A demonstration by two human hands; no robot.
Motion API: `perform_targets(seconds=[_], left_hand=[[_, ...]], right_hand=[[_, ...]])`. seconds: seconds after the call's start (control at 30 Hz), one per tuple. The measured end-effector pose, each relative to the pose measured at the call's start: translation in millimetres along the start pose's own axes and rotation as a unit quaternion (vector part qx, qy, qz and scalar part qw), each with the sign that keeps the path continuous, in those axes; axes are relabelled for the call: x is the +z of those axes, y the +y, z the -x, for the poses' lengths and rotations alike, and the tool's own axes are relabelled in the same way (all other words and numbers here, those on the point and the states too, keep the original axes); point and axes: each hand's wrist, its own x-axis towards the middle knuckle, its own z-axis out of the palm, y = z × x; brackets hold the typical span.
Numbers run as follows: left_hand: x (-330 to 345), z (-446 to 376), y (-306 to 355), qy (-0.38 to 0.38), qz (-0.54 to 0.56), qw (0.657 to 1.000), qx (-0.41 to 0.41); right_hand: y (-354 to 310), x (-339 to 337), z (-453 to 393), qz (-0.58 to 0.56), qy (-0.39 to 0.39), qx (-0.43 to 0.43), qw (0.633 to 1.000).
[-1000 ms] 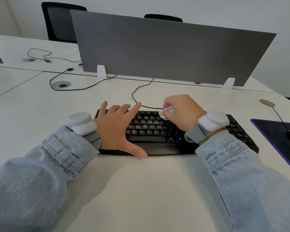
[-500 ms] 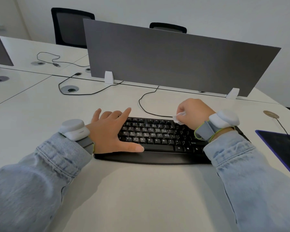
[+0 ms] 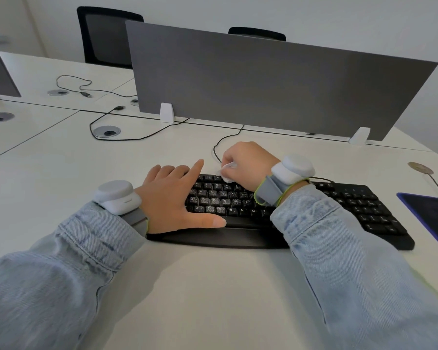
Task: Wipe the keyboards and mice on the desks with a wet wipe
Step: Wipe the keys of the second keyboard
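1. While I watch through the head view, the only one I have, the black keyboard point(image 3: 276, 210) lies flat on the white table point(image 3: 213, 286), near its middle and just in front of the grey divider panel point(image 3: 276, 82).
2. My left hand point(image 3: 172, 198) rests on the keyboard's left end, fingers straight and spread and the thumb stretched along the front edge; I judge it is there to pin the board so it does not slide under the rubbing.
3. My right hand point(image 3: 245, 165) is curled tightly round a small white wet wipe point(image 3: 225, 171), bunched so only a corner pokes out toward the left, and that corner touches the top row of keys.
4. Bunching the wipe gives a firm edge that can get between the keys, I think, which is why it is held that way.
5. The letter keys below look speckled with pale marks; whether that is dust or moisture I cannot tell.
6. The number pad on the right end seems not yet reached, judging by where the wipe sits.
7. At the right edge lies a dark mouse pad point(image 3: 433, 218); no mouse is visible in the frame.
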Motion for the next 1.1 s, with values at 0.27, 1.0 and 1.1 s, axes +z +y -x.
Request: perform_targets(seconds=[0.27, 1.0, 1.1], left_hand=[[1.2, 1.4, 2.7, -0.002, 0.001, 1.000, 0.003], [1.8, 4.2, 6.3, 0.004, 0.007, 1.000, 0.008], [2.2, 5.5, 5.4, 0.009, 0.004, 1.000, 0.002]], right_hand=[[9.1, -13.9, 17.6, -0.002, -0.035, -0.030, 0.999], [31.8, -6.9, 15.2, 0.033, -0.009, 0.024, 0.999], [53.8, -21.2, 20.9, 0.069, -0.054, 0.082, 0.993]])
